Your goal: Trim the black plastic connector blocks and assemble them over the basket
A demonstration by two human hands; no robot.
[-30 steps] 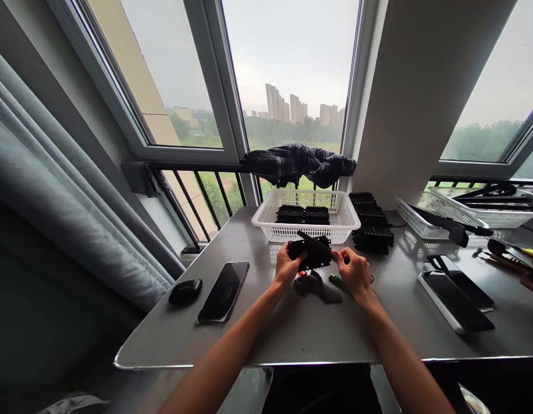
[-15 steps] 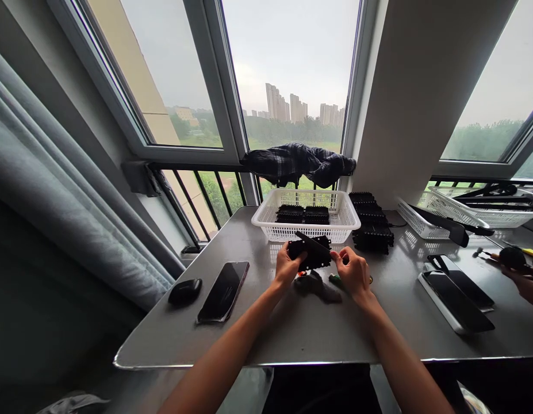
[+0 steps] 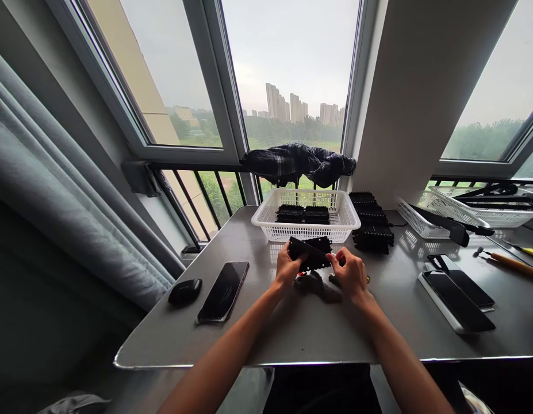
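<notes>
My left hand (image 3: 287, 265) is closed round a black plastic piece with toothed edges (image 3: 318, 262), held just above the table in front of the white basket. A flat black strip (image 3: 307, 249) lies slantwise across this piece, under my left thumb. My right hand (image 3: 350, 270) pinches the strip's right end between thumb and fingers. Below my right hand a green-handled tool (image 3: 334, 280) lies on the table, mostly hidden. A small orange-red thing (image 3: 301, 274) shows under the toothed piece, too covered to name.
The white basket (image 3: 307, 234) holds toothed black pieces (image 3: 291, 214); more are stacked (image 3: 372, 224) to its right. A phone (image 3: 223, 292) and a black case (image 3: 185, 292) lie left, two phones (image 3: 458, 302) right. Farther right are baskets (image 3: 425, 227) and an orange-handled tool (image 3: 514, 263).
The strip's left end has come down against the toothed piece, and my right hand has shifted slightly left. At the far right, another person's hand and the dark round thing have withdrawn.
</notes>
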